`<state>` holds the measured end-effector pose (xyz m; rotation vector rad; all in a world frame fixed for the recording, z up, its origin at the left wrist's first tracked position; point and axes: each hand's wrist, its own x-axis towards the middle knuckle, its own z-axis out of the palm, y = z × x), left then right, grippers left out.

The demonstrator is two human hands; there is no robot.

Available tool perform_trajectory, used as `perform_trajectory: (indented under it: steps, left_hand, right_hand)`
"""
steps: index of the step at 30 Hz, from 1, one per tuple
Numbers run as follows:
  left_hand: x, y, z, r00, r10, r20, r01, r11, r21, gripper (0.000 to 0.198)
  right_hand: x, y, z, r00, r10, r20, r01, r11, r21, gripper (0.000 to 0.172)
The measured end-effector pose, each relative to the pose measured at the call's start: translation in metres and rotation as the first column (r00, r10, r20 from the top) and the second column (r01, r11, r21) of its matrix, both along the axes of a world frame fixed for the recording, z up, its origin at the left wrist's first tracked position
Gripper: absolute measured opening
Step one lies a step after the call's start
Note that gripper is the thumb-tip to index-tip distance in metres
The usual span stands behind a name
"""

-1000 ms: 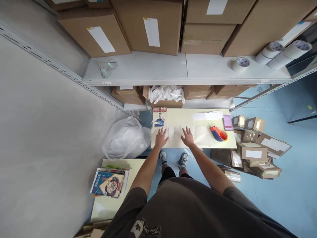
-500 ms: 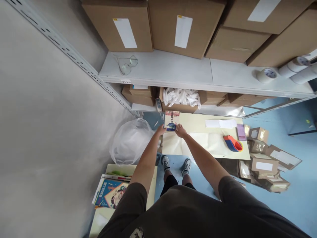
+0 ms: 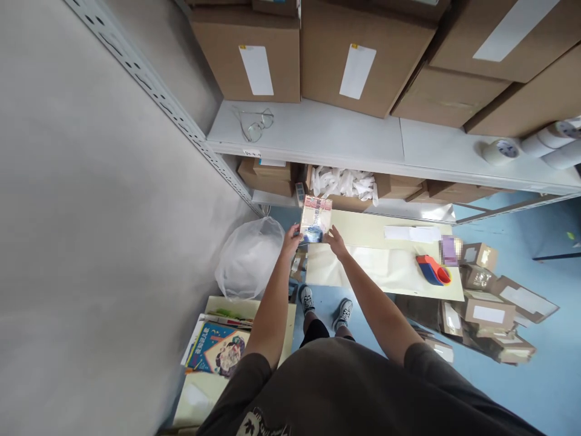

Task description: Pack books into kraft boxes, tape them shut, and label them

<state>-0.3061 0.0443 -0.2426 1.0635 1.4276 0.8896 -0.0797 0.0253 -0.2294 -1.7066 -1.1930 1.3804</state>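
Illustrated book is held cover-up over the left end of the table, apparently gripped at both sides to keep it steady. Left hand: fingers pinch its near left edge. Right hand: fingers part-curled, pinching the near right corner. Tape dispenser sits right, presumably for reach.

Cardboard boxes and tape rolls suggest a stockroom.

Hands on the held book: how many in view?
2: the left hand at the lower left edge of the book, the right hand at its lower right. No others show; anything behind the book would be hidden.
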Motion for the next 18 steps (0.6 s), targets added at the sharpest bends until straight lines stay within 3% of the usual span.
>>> perform_trajectory:
  steps: [4,8,12,15,18]
  left_hand:
    - [0.013,-0.057,0.012,0.987,0.036,0.158,-0.024,0.997,-0.077,0.059]
    - [0.035,-0.123,0.003,0.973,0.146,0.177,-0.119,0.981,-0.152,0.055]
    - [0.056,-0.167,-0.013,0.993,0.116,0.03,-0.105,0.961,-0.255,0.044]
    - [0.062,-0.175,-0.019,0.986,0.083,-0.146,-0.126,0.941,-0.315,0.046]
    - [0.058,-0.172,-0.02,0.889,0.096,-0.448,-0.251,0.919,-0.303,0.052]
  right_hand:
    - [0.02,-0.04,0.01,0.967,-0.082,-0.242,0.1,0.993,0.064,0.061]
    - [0.044,-0.097,-0.003,0.981,-0.12,-0.152,0.113,0.992,-0.057,0.05]
    - [0.057,-0.134,-0.024,0.991,0.034,0.133,-0.01,0.984,-0.176,0.034]
    - [0.063,-0.139,-0.031,0.936,0.168,0.31,-0.094,0.967,-0.239,0.031]
    - [0.072,-0.136,-0.032,0.869,0.216,0.445,-0.074,0.946,-0.315,0.044]
